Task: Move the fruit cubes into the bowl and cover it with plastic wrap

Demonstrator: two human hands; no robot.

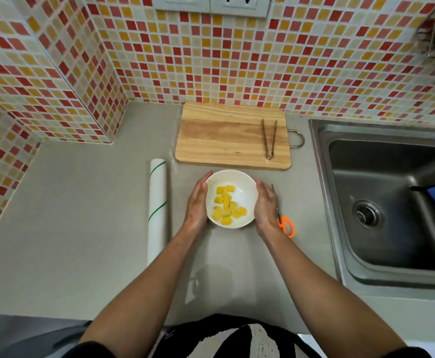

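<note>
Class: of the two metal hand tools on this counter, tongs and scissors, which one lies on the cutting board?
The tongs; the orange-handled scissors lie on the bare counter beside the right hand.

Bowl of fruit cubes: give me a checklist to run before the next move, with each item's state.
1. Fruit cubes all in the white bowl: ok; cutting board bare except for tongs.
2. Bowl steadied: ok; left hand and right hand cup its sides.
3. Plastic wrap roll within reach: ok, left of bowl.
4. Wrap over bowl: not ok.
5. Scissors handy: ok, by right hand.

Yellow fruit cubes (228,205) inside white bowl (247,186), uncovered.
</note>
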